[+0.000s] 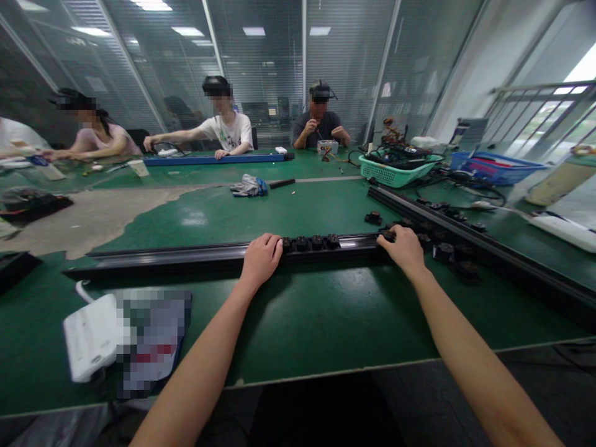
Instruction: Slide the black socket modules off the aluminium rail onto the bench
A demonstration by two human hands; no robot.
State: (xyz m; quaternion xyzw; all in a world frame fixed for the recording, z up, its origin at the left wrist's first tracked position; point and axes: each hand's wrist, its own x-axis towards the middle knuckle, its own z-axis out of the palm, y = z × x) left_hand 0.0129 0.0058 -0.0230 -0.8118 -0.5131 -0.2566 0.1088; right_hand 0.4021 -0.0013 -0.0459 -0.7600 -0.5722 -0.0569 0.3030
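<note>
Long black aluminium extrusion rail (186, 253) lies across the green work mat (326, 316), round black plastic fittings (310, 243) in a row along its middle. Left hand (263, 257) curled narrow over the rail, just beside the row. Right hand (404, 248) also narrow, fingers (387, 237) gripping the row's far end. Second black rail (488, 251) sits right of the rail, loose black fittings (443, 251) between.

My left hand (263, 257): on the black metal rail (186, 253), just beside its round black fittings (310, 243).
My right hand (404, 248): fingers (387, 236) on the same rail.
Beneath both: the green bench (326, 323).
</note>
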